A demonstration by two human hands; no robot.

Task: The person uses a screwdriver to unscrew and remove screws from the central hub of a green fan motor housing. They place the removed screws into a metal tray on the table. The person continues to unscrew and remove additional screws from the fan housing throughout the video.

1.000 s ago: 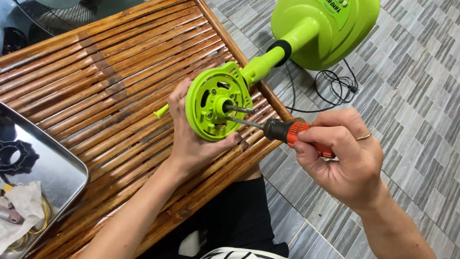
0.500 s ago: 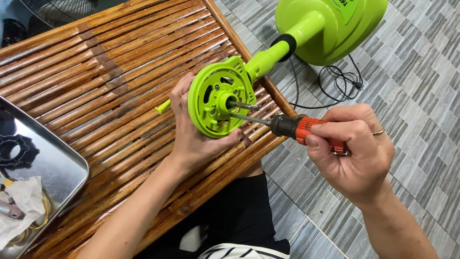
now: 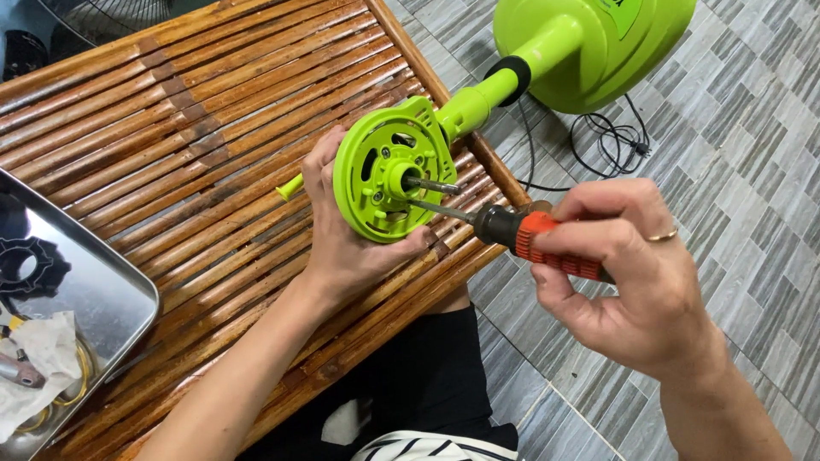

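— What have you got hold of there?

— My left hand (image 3: 342, 248) cups the round lime-green plastic motor housing (image 3: 389, 181) from behind, fingers curled over its rim, thumb under the lower edge. It sits tilted on its side over the slatted bamboo table (image 3: 171, 128), near the table's edge, with a bare steel shaft (image 3: 431, 184) sticking out of the hub.

— And the other hand?

— My right hand (image 3: 628, 273) is closed tight around the orange-and-black ribbed handle of the screwdriver (image 3: 521, 235); its tip rests on the housing face just below the shaft.

— How do I do this well?

— I'd say keep the blade in line with the screw, press in before turning, and brace the housing firmly so it doesn't twist. Loose parts belong in the shiny metal tray (image 3: 111, 290) on the left.
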